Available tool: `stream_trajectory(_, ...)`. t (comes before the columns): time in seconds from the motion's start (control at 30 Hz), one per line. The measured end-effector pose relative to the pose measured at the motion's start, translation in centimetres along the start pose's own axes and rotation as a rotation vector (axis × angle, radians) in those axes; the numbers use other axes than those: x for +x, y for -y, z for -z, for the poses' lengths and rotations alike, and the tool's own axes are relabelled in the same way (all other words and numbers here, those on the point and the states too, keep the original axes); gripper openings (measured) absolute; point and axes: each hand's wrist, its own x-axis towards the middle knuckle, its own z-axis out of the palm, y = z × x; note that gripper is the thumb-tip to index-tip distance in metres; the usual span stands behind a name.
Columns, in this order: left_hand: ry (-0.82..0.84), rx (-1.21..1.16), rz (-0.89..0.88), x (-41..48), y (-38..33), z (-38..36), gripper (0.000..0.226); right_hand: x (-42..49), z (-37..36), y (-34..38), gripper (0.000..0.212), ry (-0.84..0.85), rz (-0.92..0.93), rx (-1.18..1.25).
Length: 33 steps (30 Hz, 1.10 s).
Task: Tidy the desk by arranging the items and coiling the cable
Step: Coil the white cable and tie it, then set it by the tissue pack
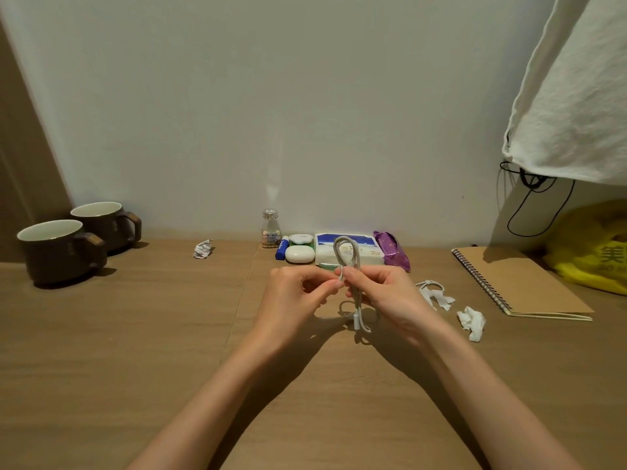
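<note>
A white cable (343,247) is folded into a loop that stands up above my hands, with its plug end hanging down toward the desk (135,334). My right hand (383,293) grips the folded strands at the middle. My left hand (295,296) pinches the cable beside it with thumb and fingertips. Behind the hands, a row of items lies against the wall: a small glass bottle (270,228), a blue tube (281,249), a white case (300,254), a tissue pack (366,249) and a purple packet (393,251).
Two dark mugs (64,249) stand at the far left. A crumpled wrapper (203,249) lies mid-desk. To the right are torn white paper scraps (471,322), a white tie (431,286), a spiral notebook (519,283) and a yellow bag (593,245). White cloth (570,96) hangs above.
</note>
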Motion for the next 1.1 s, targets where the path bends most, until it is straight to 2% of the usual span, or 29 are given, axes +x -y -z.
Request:
stream_trajectory(0.1, -0.015, -0.037, 0.019, 0.0, -0.1, -0.2, 0.014, 0.0, -0.1, -0.1, 0.019, -0.03, 0.032, -0.015)
stream_trajectory(0.17, 0.001, -0.128, 0.056, 0.1, -0.1, -0.3, 0.014, 0.0, -0.1, 0.0, 0.019, -0.07, 0.05, 0.068)
stream_trajectory(0.23, 0.097, -0.196, 0.074, 0.2, 0.1, -0.4, 0.012, 0.1, 0.1, 0.2, 0.021, -0.104, 0.022, 0.216)
stream_trajectory(0.33, 0.232, -0.157, 0.027, 0.3, 0.4, -0.8, 0.015, 0.5, 0.8, 0.7, 0.019, -0.125, -0.018, 0.501)
stream_trajectory(0.47, 0.198, -0.095, -0.001, 0.1, 0.5, -1.1, 0.013, 0.7, 1.8, 1.3, 0.02, -0.115, 0.01, 0.816)
stream_trajectory(0.53, 0.191, -0.051, -0.009, 0.1, 0.7, -1.0, 0.009, 0.7, 2.2, 1.3, 0.018, -0.117, 0.023, 0.91)
stream_trajectory(0.63, 0.213, 0.04, -0.076, 0.3, 0.9, -0.5, 0.016, 0.9, 2.7, 1.2, 0.014, -0.072, 0.056, 0.943)
stream_trajectory(0.8, 0.173, 0.101, -0.112, 0.8, 1.9, 0.7, 0.019, 1.1, 3.2, 0.9, 0.017, -0.115, 0.136, 0.711)
stream_trajectory(0.97, 0.084, 0.006, -0.099, 1.0, 1.8, 0.7, 0.012, 1.1, 2.8, 0.2, 0.018, -0.12, 0.18, 0.247)
stream_trajectory(1.1, 0.093, -0.023, -0.159, 1.1, 1.5, 1.0, 0.01, 0.7, 1.9, 0.1, 0.018, -0.048, 0.175, -0.043)
